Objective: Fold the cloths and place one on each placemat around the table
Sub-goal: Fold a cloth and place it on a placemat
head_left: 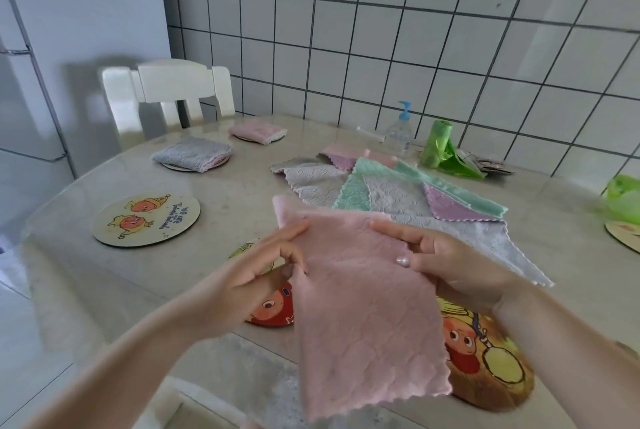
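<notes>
Two folded cloths (192, 153) (258, 130) on far placemats, one bare round placemat (146, 219), another (485, 352) under the pink cloth (363, 307), a loose pile of cloths (398, 196) mid-desk. Pale marble desk (225, 276), white tiled wall (415, 47), white chair (169, 92). Left hand (256, 276) and right hand (446, 258) each pinching a side of the pink cloth, held hanging above the near placemat.

A white chair (166, 92) stands at the far end of the table (242, 206), with a fridge (31, 82) to its left. Against the tiled wall (415, 30), a clear pump bottle (399, 132) with a blue top stands just beside a green bag roll (437, 144). A green plastic thing (623, 198) shows at the right edge.
</notes>
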`<move>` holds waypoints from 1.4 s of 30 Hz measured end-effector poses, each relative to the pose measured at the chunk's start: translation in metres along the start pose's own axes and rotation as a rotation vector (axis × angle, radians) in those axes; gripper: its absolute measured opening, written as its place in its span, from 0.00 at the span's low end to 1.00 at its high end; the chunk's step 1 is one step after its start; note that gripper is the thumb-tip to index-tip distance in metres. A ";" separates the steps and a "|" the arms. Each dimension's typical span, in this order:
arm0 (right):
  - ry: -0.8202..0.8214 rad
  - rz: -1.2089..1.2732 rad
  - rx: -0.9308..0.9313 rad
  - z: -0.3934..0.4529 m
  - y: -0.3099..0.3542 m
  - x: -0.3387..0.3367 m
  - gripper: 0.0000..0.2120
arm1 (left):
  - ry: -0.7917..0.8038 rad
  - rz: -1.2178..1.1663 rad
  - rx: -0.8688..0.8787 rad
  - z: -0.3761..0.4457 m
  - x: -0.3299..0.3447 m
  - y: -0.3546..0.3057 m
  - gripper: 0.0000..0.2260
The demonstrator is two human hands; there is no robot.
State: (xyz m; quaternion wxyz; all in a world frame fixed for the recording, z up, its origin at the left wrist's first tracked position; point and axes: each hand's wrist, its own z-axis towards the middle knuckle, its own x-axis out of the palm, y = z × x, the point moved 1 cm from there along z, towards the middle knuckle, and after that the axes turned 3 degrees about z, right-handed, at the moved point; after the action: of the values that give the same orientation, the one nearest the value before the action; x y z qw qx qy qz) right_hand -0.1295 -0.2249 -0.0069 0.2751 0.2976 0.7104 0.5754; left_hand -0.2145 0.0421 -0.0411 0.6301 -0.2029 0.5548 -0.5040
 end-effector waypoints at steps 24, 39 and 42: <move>-0.098 -1.428 -0.595 -0.023 -0.068 0.025 0.22 | 0.200 0.949 0.414 -0.021 0.009 0.052 0.23; -0.263 -0.885 -0.364 -0.041 -0.056 0.053 0.20 | -0.071 0.300 0.159 -0.030 0.016 0.026 0.09; -0.436 -0.740 -0.384 -0.025 -0.051 0.047 0.17 | -0.210 0.227 -0.030 0.000 0.014 0.031 0.10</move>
State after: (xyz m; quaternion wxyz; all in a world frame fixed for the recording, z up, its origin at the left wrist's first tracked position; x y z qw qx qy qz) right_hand -0.1846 -0.2151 -0.0548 0.6547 0.0823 0.5751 0.4837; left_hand -0.2038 0.0430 -0.0735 0.7345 -0.1996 0.5128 -0.3971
